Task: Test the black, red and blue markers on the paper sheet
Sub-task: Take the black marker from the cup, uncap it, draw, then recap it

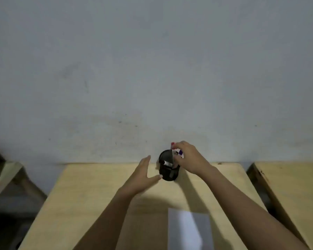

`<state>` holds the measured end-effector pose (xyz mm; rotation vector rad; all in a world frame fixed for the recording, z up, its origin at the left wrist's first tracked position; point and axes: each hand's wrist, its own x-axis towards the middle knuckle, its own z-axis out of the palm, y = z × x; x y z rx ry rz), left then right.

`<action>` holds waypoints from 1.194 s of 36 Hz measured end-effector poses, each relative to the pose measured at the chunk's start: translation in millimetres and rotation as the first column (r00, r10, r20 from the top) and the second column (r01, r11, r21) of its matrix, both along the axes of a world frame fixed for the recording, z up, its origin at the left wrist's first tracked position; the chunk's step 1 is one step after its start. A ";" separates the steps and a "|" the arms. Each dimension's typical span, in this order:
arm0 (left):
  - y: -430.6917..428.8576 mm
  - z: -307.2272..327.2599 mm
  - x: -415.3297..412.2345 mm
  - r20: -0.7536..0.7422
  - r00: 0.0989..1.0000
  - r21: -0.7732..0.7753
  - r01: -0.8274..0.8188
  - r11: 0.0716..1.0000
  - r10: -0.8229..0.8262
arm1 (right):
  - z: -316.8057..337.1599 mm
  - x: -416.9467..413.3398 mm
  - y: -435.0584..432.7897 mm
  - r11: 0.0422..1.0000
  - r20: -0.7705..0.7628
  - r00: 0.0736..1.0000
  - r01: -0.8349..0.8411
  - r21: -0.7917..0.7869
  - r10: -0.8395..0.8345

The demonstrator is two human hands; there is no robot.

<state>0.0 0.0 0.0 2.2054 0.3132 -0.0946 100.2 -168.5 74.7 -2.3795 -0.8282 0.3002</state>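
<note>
Two bare hands reach to the far edge of a wooden desk [101, 195]. Leftmost, the left hand [143, 175] is spread open, its thumb touching the side of a black mesh pen holder [168, 171] standing upright by the wall. Inside it, markers [177, 153] stand roughly vertical, tips up; a red cap and a blue one show. The right hand [188, 157] pinches the red-capped marker [172, 144]. No lettering is legible. Nearer, a paper sheet [188, 230] lies flat, its long axis running away from the camera.

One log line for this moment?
left hand: open beside cup | right hand: on red marker in cup | paper: blank
</note>
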 end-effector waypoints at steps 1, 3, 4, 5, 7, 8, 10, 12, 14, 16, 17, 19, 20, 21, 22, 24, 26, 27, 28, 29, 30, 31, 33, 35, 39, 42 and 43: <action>-2.8 -7.4 2.7 0.006 1.000 -0.015 -0.006 1.000 0.006 | -10.7 4.3 3.0 1.000 0.005 1.000 -0.011 -0.011 0.011; -6.6 -26.6 10.0 0.018 1.000 -0.044 -0.018 0.999 0.018 | -27.8 10.5 7.3 0.999 -0.003 1.000 -0.028 -0.037 0.028; -9.2 -34.0 13.5 0.022 1.000 -0.067 -0.020 0.998 0.022 | -33.6 13.9 8.5 0.998 -0.022 0.999 -0.032 -0.053 0.031; -12.7 -43.3 16.8 0.045 0.999 -0.094 -0.019 0.995 0.023 | -42.1 17.3 9.8 0.997 -0.031 0.998 -0.047 -0.062 0.045; -18.3 -60.3 22.8 0.110 0.994 -0.133 0.002 0.991 0.013 | -53.9 23.9 12.2 0.993 -0.009 0.996 -0.088 -0.082 0.087; -19.4 -68.3 27.1 0.145 0.989 -0.137 0.012 0.990 0.009 | -55.7 26.8 14.4 0.989 0.020 0.993 -0.115 -0.088 0.117; -20.8 -85.6 34.3 0.195 0.980 -0.150 0.000 0.989 0.029 | -59.9 33.4 18.9 0.982 0.053 0.985 -0.160 -0.101 0.166; -21.8 -99.7 39.6 0.227 0.973 -0.162 -0.013 0.987 0.051 | -62.7 36.6 24.3 0.968 0.069 0.973 -0.207 -0.145 0.218; -22.6 -108.6 44.4 0.249 0.967 -0.175 -0.017 0.984 0.061 | -65.1 39.7 29.6 0.952 0.071 0.965 -0.236 -0.193 0.253; -23.5 -112.1 48.6 0.284 0.957 -0.189 -0.007 0.982 0.062 | -65.4 42.6 34.4 0.941 0.090 0.960 -0.236 -0.244 0.264; -24.2 -113.5 50.5 0.302 0.951 -0.195 -0.008 0.981 0.068 | -65.0 43.4 36.1 0.936 0.106 0.958 -0.231 -0.264 0.266; -26.4 -117.5 53.8 0.342 0.936 -0.200 -0.014 0.980 0.083 | -64.5 44.7 38.0 0.930 0.142 0.951 -0.223 -0.293 0.273; -27.4 -119.7 55.1 0.366 0.926 -0.199 -0.021 0.980 0.094 | -65.0 44.8 38.3 0.928 0.158 0.948 -0.221 -0.301 0.277; -29.0 -120.5 55.6 0.387 0.917 -0.191 -0.029 0.981 0.102 | -65.7 44.5 38.1 0.928 0.177 0.943 -0.220 -0.302 0.281; -29.9 -121.8 56.1 0.404 0.908 -0.188 -0.034 0.982 0.108 | -67.5 44.5 37.5 0.930 0.190 0.940 -0.221 -0.293 0.283; -31.0 -121.6 55.5 0.424 0.899 -0.191 -0.026 0.981 0.107 | -71.5 42.2 33.8 0.945 0.202 0.940 -0.225 -0.236 0.275; -30.7 -120.9 54.6 0.431 0.897 -0.203 -0.007 0.979 0.096 | -73.7 40.0 28.2 0.964 0.202 0.948 -0.217 -0.156 0.246; -31.2 -119.6 53.4 0.433 0.897 -0.203 0.000 0.979 0.089 | -74.8 38.6 25.0 0.972 0.202 0.953 -0.208 -0.113 0.227; -31.7 -118.4 52.4 0.435 0.897 -0.199 0.009 0.980 0.080 | -75.1 36.3 21.3 0.979 0.200 0.959 -0.194 -0.065 0.203; -32.4 -117.2 51.6 0.434 0.898 -0.192 0.013 0.981 0.073 | -75.6 33.8 17.6 0.984 0.196 0.965 -0.176 -0.011 0.175; -32.9 -117.1 51.2 0.430 0.900 -0.186 0.013 0.982 0.069 | -76.2 31.3 14.1 0.986 0.191 0.971 -0.158 0.051 0.145; -33.7 -115.9 50.5 0.424 0.903 -0.174 0.008 0.985 0.068 | -75.8 27.4 10.3 0.983 0.192 0.974 -0.141 0.119 0.116; -34.3 -115.0 50.4 0.416 0.907 -0.143 -0.009 0.990 0.069 | -74.4 19.1 2.1 0.957 0.180 0.982 -0.110 0.270 0.062; -34.6 -115.9 50.7 0.413 0.908 -0.119 -0.029 0.992 0.076 | -72.0 10.9 -6.9 0.907 0.169 0.985 -0.083 0.412 0.013; -34.2 -120.2 53.3 0.389 0.913 -0.134 -0.077 0.988 0.124 | -65.6 -6.7 -25.9 0.777 0.137 0.984 0.000 0.630 -0.111; -39.1 -112.5 49.6 0.383 0.913 -0.181 -0.076 0.981 0.141 | -61.3 -21.9 -42.4 0.705 0.129 0.975 0.038 0.709 -0.182; -40.6 -109.2 47.2 0.373 0.915 -0.208 -0.078 0.975 0.152 | -60.6 -27.4 -47.9 0.692 0.132 0.971 0.042 0.721 -0.197</action>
